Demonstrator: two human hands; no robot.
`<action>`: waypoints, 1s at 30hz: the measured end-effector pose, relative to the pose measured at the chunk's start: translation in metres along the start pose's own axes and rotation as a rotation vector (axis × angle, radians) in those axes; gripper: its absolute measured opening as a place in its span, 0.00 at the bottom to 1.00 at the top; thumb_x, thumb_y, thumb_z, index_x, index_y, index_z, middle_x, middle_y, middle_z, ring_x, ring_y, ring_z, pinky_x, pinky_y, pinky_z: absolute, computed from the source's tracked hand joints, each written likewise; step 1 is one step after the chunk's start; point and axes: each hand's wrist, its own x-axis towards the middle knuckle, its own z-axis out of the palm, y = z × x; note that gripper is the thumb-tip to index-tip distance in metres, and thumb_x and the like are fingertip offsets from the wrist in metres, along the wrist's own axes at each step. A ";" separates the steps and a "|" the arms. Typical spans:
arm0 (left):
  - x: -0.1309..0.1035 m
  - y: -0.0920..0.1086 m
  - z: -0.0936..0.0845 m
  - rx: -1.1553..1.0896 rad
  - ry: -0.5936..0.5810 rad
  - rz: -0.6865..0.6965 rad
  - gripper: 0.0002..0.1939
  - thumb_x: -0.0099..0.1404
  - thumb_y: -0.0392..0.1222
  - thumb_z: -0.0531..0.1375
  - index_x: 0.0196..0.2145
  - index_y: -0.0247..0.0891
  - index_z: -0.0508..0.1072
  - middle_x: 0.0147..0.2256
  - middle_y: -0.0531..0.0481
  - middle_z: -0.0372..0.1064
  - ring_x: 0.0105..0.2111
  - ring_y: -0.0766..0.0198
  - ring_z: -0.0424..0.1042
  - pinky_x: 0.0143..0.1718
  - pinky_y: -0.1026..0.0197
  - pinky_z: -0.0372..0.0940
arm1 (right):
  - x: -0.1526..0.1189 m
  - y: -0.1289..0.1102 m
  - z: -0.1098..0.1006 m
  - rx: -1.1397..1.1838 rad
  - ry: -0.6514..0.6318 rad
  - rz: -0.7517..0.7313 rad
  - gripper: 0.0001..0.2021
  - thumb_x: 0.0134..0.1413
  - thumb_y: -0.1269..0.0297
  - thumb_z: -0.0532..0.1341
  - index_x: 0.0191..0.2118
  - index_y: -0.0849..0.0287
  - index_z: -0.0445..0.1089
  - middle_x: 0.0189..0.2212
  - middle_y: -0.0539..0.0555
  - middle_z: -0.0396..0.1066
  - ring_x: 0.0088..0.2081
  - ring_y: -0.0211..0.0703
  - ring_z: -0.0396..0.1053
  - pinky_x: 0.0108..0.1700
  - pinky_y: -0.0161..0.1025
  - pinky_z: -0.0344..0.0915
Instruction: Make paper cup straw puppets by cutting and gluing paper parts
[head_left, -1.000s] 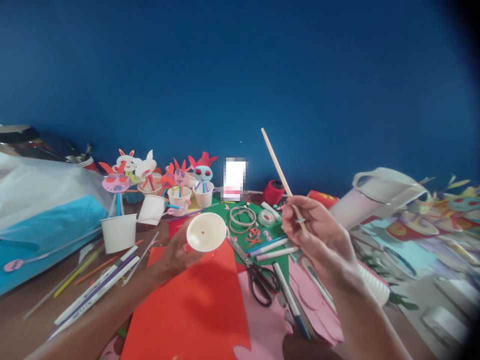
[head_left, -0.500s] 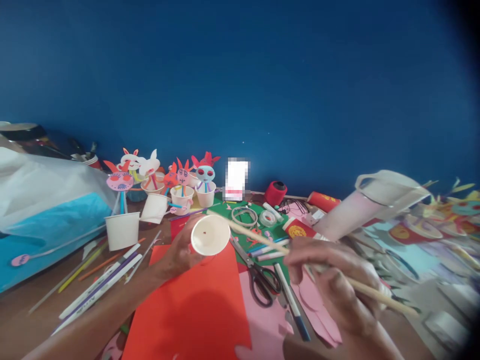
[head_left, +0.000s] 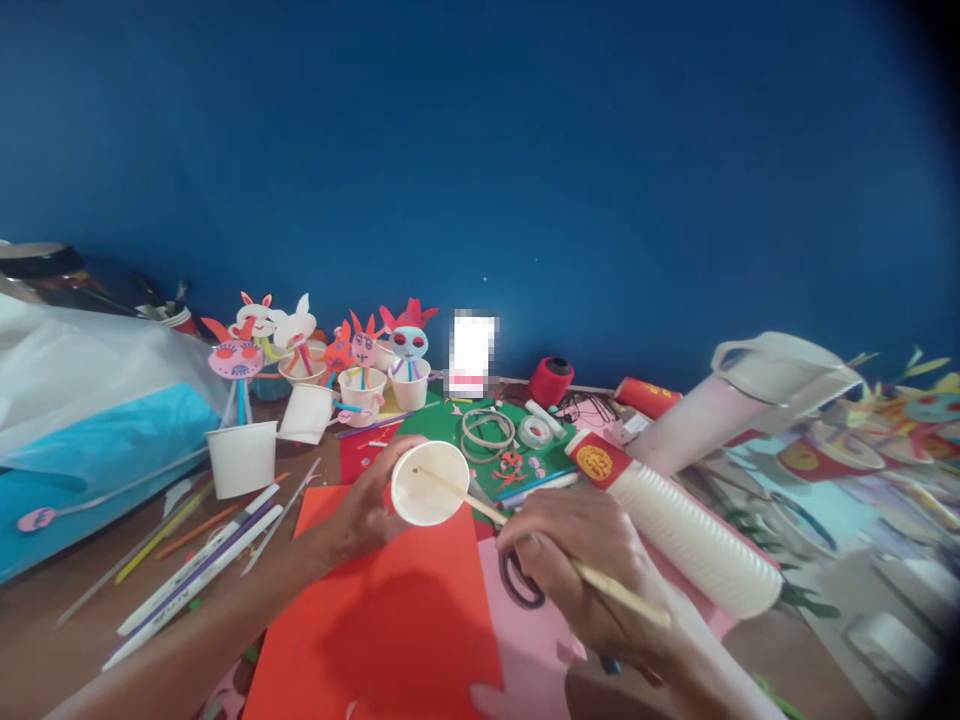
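Note:
My left hand (head_left: pixel 369 500) is wrapped round a paper cup (head_left: pixel 431 500), whose open mouth faces me. A small dark spot shows on the cup's inner bottom. My right hand (head_left: pixel 570 560) grips a thin wooden stick (head_left: pixel 619 592) with closed fingers. The stick's front end reaches inside the cup, by the dark spot. Under both hands lies an orange-red sheet (head_left: pixel 397 630), with pink paper (head_left: pixel 525 650) beside it. Scissors (head_left: pixel 520 580) lie partly hidden beneath my right hand.
Cups with paper puppets (head_left: pixel 241 455) stand at the back left. White markers (head_left: pixel 195 580) lie at the left. A long stack of cups (head_left: pixel 690 530) lies on the right, near a leaning pitcher (head_left: pixel 697 420). Tape (head_left: pixel 535 431) rests on green paper.
My right hand has moved left and slightly down, bringing the stick's tip into the cup. The cup in my left hand has shifted slightly right and down. The cup stack is now uncovered.

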 end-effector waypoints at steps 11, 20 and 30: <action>0.000 0.008 0.007 0.028 -0.096 0.063 0.33 0.51 0.39 0.61 0.52 0.39 0.53 0.49 0.38 0.57 0.49 0.50 0.59 0.48 0.50 0.58 | 0.007 -0.005 0.011 -0.077 -0.134 -0.042 0.15 0.58 0.68 0.46 0.25 0.61 0.65 0.18 0.50 0.63 0.21 0.35 0.59 0.27 0.34 0.54; -0.002 0.011 0.008 0.084 -0.163 0.124 0.32 0.53 0.38 0.59 0.53 0.40 0.50 0.51 0.37 0.55 0.52 0.49 0.56 0.50 0.48 0.56 | 0.005 0.000 0.035 -0.132 -0.138 -0.125 0.14 0.57 0.68 0.46 0.25 0.61 0.64 0.19 0.51 0.63 0.22 0.36 0.59 0.27 0.35 0.53; 0.002 0.003 0.002 -0.086 0.081 -0.192 0.25 0.52 0.42 0.62 0.48 0.45 0.63 0.45 0.46 0.65 0.45 0.53 0.65 0.46 0.51 0.61 | 0.004 0.001 -0.020 0.137 -0.063 0.067 0.15 0.58 0.66 0.47 0.27 0.60 0.67 0.17 0.49 0.64 0.21 0.34 0.62 0.26 0.32 0.57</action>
